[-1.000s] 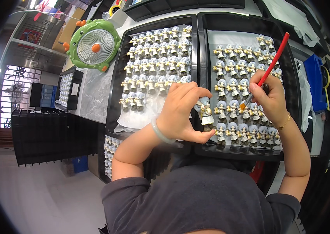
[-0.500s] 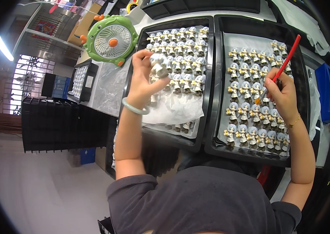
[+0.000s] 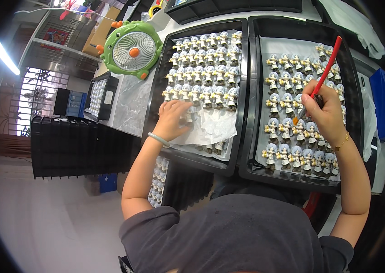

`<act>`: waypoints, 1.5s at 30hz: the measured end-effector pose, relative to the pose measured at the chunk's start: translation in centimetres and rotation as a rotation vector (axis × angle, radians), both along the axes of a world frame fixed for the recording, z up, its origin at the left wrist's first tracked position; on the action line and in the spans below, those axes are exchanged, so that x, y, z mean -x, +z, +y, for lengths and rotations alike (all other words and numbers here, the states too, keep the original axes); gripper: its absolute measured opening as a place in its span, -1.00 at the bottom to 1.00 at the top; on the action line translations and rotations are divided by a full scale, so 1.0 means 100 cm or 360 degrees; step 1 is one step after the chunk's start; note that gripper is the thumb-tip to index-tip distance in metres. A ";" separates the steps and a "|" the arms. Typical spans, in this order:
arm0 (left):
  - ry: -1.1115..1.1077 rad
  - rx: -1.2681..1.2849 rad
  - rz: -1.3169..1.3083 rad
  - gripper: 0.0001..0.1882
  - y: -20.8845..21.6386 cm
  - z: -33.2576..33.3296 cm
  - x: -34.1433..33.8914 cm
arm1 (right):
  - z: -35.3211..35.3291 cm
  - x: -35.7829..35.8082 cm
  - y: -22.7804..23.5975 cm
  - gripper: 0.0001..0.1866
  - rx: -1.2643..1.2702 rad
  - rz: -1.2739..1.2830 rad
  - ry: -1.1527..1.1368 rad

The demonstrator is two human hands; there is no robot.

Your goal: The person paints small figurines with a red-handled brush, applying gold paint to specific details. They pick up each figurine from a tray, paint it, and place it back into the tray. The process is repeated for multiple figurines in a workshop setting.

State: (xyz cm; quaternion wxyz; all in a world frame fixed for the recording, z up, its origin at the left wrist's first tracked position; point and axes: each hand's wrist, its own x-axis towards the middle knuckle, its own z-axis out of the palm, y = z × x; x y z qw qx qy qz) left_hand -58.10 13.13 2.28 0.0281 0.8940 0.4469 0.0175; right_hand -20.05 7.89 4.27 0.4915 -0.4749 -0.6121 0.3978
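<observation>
My left hand is low over the left tray, its fingers and thumb around a small pale-haired figurine. That figurine is at the front of several rows of like figurines, by a sheet of white paper; the fingers partly cover it. In my right hand is a slim paintbrush with a red handle, gripped like a pen. Its orange bristles hang over the right tray, close to the figurines standing there in rows. Whether the bristles touch one, I cannot tell.
Beyond the left tray a green animal-shaped fan stands on the grey table. A smaller black tray of white pieces lies to its left. At the far right is a blue bin. More figurines show below my left forearm.
My left hand has come down and nearer with the figurine, from raised above the rows to the paper's edge. My right hand and the brush have shifted slightly left.
</observation>
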 end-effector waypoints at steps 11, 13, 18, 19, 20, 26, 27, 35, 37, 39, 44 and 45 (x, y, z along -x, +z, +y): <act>0.0097 0.0052 0.0340 -0.16 -0.006 -0.006 0.001 | -0.017 0.006 0.013 -0.92 -0.0066 -0.0030 0.0321; 0.0016 0.0134 0.0341 -0.20 0.018 0.001 -0.015 | -0.018 0.008 0.008 -0.93 -0.0087 -0.0100 0.0404; -0.0501 0.0230 -0.0371 -0.55 0.045 0.058 -0.137 | -0.027 0.008 0.018 -0.88 -0.0302 -0.0305 0.0502; -0.0585 0.0298 -0.0382 -0.62 0.048 0.068 -0.179 | -0.027 0.007 0.019 -0.87 -0.0304 -0.0328 0.0537; -0.0754 0.0124 -0.0416 -0.68 0.041 0.080 -0.211 | -0.029 0.007 0.024 -0.85 -0.0277 -0.0358 0.0576; -0.0460 -0.0254 -0.0551 -0.73 -0.042 0.163 -0.386 | -0.020 0.000 0.020 -0.85 -0.0552 -0.0273 0.0492; -0.0313 -0.0157 -0.0565 -0.65 -0.054 0.170 -0.402 | -0.019 -0.002 0.019 -0.85 -0.0501 -0.0247 0.0499; -0.0107 0.0210 -0.0845 -0.76 -0.068 0.182 -0.410 | -0.017 -0.005 0.017 -0.85 -0.0547 -0.0260 0.0374; -0.0129 0.0789 -0.1393 -0.77 -0.051 0.181 -0.387 | -0.017 -0.002 0.014 -0.86 -0.0569 -0.0242 0.0327; -0.0224 0.1342 -0.1796 -0.68 -0.019 0.154 -0.349 | -0.019 -0.004 0.019 -0.86 -0.0568 -0.0182 0.0266; -0.0184 0.2018 -0.2100 -0.53 0.041 0.066 -0.227 | -0.024 -0.005 0.031 -0.90 -0.0222 0.0181 0.0352; -0.0230 0.2138 -0.2205 -0.53 0.048 0.048 -0.208 | -0.023 -0.005 0.028 -0.91 -0.0354 0.0182 0.0293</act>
